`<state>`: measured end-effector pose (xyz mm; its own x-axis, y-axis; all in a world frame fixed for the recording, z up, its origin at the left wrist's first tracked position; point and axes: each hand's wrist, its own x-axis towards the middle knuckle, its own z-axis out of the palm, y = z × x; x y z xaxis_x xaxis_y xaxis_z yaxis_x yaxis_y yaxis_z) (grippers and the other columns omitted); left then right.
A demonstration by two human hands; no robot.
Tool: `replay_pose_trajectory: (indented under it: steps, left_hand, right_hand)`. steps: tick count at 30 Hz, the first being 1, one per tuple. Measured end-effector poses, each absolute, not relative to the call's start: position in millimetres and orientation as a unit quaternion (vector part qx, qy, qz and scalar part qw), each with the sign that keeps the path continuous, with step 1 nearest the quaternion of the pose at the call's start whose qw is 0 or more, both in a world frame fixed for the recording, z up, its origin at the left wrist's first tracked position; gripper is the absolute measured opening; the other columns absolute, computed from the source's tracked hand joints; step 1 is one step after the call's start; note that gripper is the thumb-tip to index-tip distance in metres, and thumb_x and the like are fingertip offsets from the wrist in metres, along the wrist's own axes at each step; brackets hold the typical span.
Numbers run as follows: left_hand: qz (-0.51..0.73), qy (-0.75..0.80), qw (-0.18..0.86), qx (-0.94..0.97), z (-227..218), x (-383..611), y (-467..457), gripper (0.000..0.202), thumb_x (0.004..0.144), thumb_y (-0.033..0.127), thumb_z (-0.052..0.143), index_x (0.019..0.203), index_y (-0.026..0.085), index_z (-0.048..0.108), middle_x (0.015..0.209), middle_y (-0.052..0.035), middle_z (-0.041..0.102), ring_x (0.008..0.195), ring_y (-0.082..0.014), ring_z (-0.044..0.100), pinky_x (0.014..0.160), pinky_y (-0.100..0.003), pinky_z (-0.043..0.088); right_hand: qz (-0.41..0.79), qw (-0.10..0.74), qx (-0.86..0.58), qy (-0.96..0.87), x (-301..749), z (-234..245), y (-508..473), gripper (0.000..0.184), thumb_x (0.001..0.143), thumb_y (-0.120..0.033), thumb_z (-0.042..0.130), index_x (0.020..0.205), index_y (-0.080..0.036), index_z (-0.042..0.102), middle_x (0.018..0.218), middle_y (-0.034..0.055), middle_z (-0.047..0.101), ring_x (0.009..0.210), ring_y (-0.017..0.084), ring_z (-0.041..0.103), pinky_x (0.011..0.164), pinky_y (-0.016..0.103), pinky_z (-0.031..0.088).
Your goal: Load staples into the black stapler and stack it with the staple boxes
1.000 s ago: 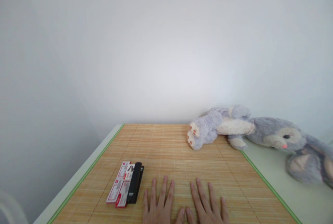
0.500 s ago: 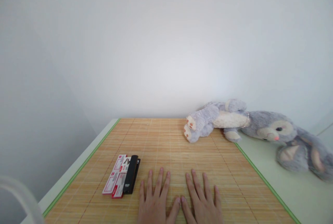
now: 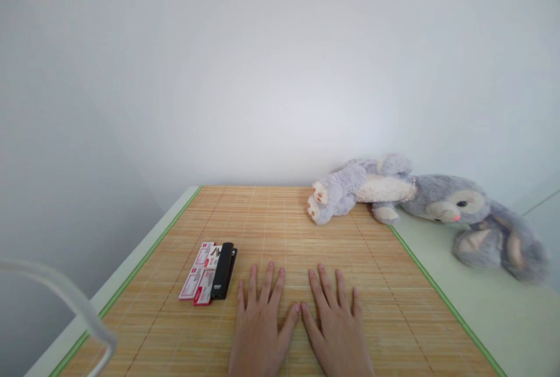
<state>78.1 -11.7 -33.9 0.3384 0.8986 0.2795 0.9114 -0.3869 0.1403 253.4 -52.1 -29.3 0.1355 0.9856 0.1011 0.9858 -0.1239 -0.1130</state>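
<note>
My left hand (image 3: 261,324) lies flat on the bamboo mat (image 3: 280,225), palm down with its fingers spread. Beside it, my right hand (image 3: 336,324) rests the same way, and the two thumb tips almost meet. Neither hand holds anything. Just left of my left hand is a black stapler (image 3: 223,271). Several small white and red boxes (image 3: 198,275), which look like staple boxes, lie against the stapler's left side, partly hidden by it.
A grey plush rabbit (image 3: 385,189) lies on its side at the back right, its head and ears over the pale table top (image 3: 494,301). A white cable or tube (image 3: 74,301) curves in at lower left. Behind the table stands a white wall (image 3: 271,73).
The view has tilted down slightly, so the mat, stapler and rabbit sit higher in the picture. More of the white cable shows at left. Both hands remain flat on the mat.
</note>
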Motion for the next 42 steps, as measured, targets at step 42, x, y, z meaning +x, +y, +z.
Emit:
replay_pose_trajectory:
  steps: [42]
  left_hand:
    - [-0.166, -0.556, -0.028, -0.814, -36.1, 75.0, -11.3, 0.066, 0.101, 0.058, 0.042, 0.161, 0.04, 0.021, 0.17, 0.0039, 0.023, 0.158, -0.0389, 0.011, 0.122, -0.069, 0.018]
  right_hand:
    - [0.039, 0.102, -0.751, -0.651, 254.7, -27.4, -55.0, 0.064, 0.101, -0.058, 0.035, 0.161, -0.037, 0.025, 0.169, -0.004, 0.019, 0.157, 0.042, 0.011, 0.12, 0.075, 0.01]
